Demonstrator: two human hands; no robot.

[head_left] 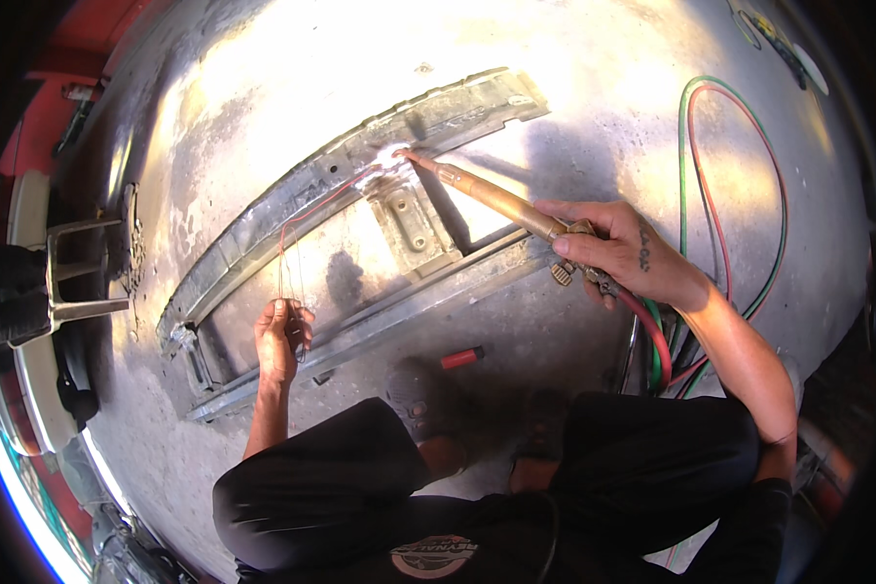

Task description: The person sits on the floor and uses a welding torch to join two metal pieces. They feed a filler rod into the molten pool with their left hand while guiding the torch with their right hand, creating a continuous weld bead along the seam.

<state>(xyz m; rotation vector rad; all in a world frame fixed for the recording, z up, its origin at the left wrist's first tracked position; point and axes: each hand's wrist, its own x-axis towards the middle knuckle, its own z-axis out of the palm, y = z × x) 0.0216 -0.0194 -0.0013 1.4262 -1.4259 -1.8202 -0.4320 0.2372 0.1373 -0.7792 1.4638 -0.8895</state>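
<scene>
My right hand [625, 255] grips a brass gas torch [492, 197] whose tip points at a bright glowing spot [395, 156] on a long grey metal frame [263, 229] lying on the concrete floor. My left hand [280, 336] pinches a thin filler wire [307, 209] that rises and bends toward the same glowing spot. A bracket plate [414, 226] is fixed to the frame just below the flame. Red and green hoses [658, 350] run from the torch under my right wrist.
The hoses loop [740, 195] across the floor at the right. A small red cylinder [462, 358] lies on the concrete near my knees. A red vehicle body [29, 146] and a metal stand [78, 277] are at the left. I squat in black trousers [642, 467].
</scene>
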